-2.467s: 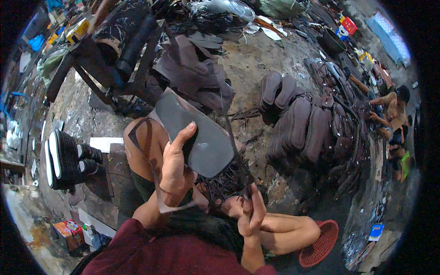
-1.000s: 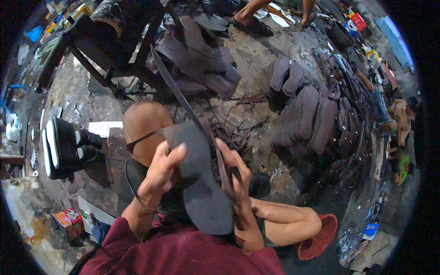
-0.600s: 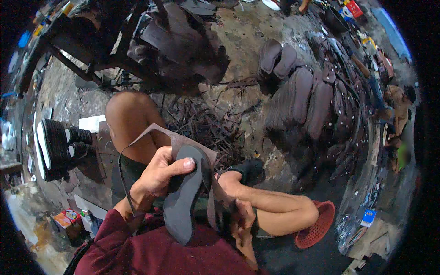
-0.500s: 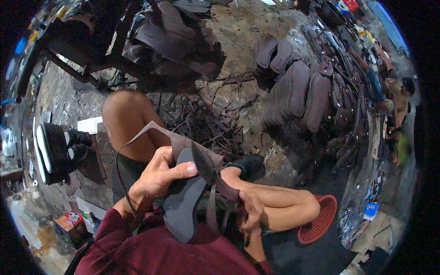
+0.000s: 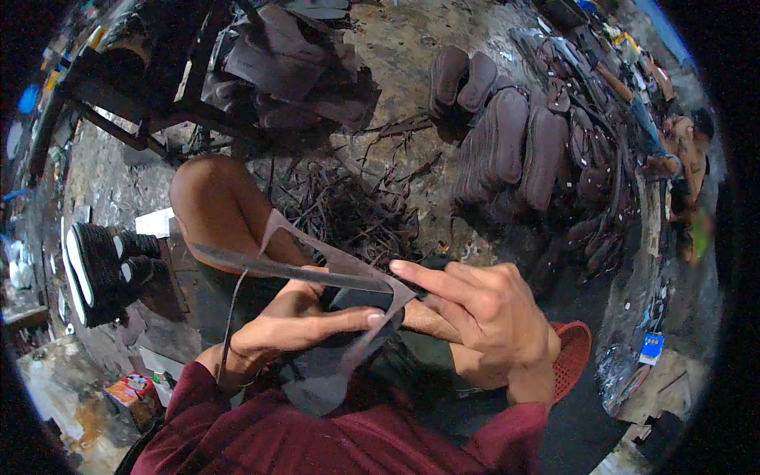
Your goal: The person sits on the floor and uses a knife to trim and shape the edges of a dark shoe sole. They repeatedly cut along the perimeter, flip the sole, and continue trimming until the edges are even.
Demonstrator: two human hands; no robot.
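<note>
My left hand [image 5: 309, 321] is closed round a grey shoe sole [image 5: 313, 384], its thumb pressed along the top. A thin brown trimming strip [image 5: 348, 265] loops past the sole's far side and hangs down across it. My right hand [image 5: 495, 313] pinches at the bend of this strip, index finger stretched out and the others curled. A long, dark, tapering piece [image 5: 293, 271] reaches leftward from that bend over my knee; whether it is a blade or more strip I cannot tell. A thin dark cord [image 5: 229, 324] hangs over my left wrist.
Dark offcuts [image 5: 340, 206] heap on the floor beyond my legs. Stacked brown soles [image 5: 503, 142] stand at far right, others [image 5: 277, 63] lie at far left beside a dark frame [image 5: 142, 95]. Black-and-white sandals [image 5: 91, 265] sit left; a red basket [image 5: 574, 356] is right. Another person [image 5: 685, 154] shows at far right.
My right hand has come up from low beside my lap to the far end of the sole. The dark tapering piece now points left, and the sole sits lower behind the strip.
</note>
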